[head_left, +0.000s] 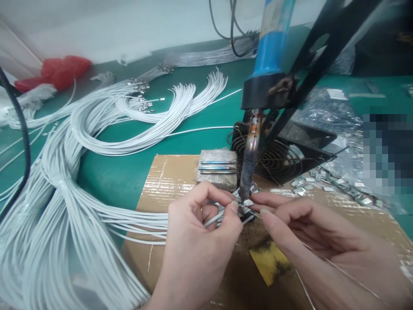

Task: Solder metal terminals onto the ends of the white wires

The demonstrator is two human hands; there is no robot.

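My left hand [200, 237] is closed in a pinch on a white cable [211, 221], with its end by the iron's tip. More white cables run behind the fingers. My right hand [322, 232] pinches thin solder wire [350, 277], which trails back across the palm. Between the two hands' fingertips sits a small shiny metal piece [248, 203]; whether the right fingers touch it, I cannot tell. Right above it points the dark tip of a soldering iron [248, 168], blue-handled and fixed in a black stand [309, 56].
A large bundle of white cables [64, 185] fills the left. Beneath my hands lies cardboard [171, 181] with a metal block [217, 174] and a stained yellow sponge [269, 262]. A black fan [274, 155] stands behind the iron. Small metal pieces [342, 185] and plastic bags [329, 112] lie right.
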